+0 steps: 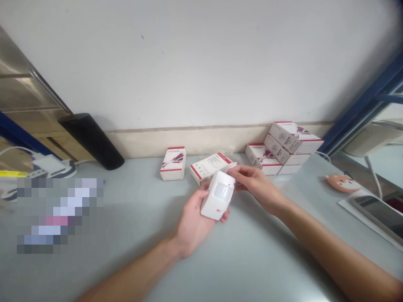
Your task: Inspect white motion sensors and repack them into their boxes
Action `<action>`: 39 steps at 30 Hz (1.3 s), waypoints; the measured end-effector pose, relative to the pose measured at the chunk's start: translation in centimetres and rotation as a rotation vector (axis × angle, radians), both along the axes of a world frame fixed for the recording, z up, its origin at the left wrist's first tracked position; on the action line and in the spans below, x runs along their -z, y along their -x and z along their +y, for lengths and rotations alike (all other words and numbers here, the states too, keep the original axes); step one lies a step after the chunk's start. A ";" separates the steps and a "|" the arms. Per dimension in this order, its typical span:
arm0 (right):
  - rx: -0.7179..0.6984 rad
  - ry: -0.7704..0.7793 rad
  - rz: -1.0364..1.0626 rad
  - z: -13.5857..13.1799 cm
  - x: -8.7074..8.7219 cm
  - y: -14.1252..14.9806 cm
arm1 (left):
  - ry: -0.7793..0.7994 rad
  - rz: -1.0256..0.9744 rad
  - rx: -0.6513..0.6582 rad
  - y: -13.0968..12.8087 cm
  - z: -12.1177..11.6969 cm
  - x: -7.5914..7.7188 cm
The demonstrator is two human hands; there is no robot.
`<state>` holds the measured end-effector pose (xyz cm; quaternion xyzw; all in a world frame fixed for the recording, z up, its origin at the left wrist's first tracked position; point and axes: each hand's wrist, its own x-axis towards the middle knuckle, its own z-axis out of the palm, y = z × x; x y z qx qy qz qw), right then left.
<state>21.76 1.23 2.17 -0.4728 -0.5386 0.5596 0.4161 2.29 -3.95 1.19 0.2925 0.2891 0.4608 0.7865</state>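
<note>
White sensor (216,207), apparently unboxed, above counter (135,222); fingers of left hand (192,220) wrap it, fingers of right hand (260,186) pinch narrowly at far corner. Boxes (285,144) stacked far right look unopened.

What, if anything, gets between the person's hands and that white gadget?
Nothing visible does: the left hand holds the white gadget directly, and the right hand is at its upper right edge. The nearest red-and-white box lies beyond the gadget.
</note>
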 end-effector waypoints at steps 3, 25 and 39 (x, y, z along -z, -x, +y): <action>0.001 -0.042 0.007 -0.1 0.0 0.0 | -0.027 -0.024 0.002 0.2 0.2 0.0; 0.016 -0.157 -0.015 -0.1 0.0 0.1 | -0.003 0.062 -0.026 1.3 1.1 -0.8; 0.058 -0.198 0.003 0.2 -1.7 -1.4 | -0.057 0.056 0.234 1.2 0.6 -1.7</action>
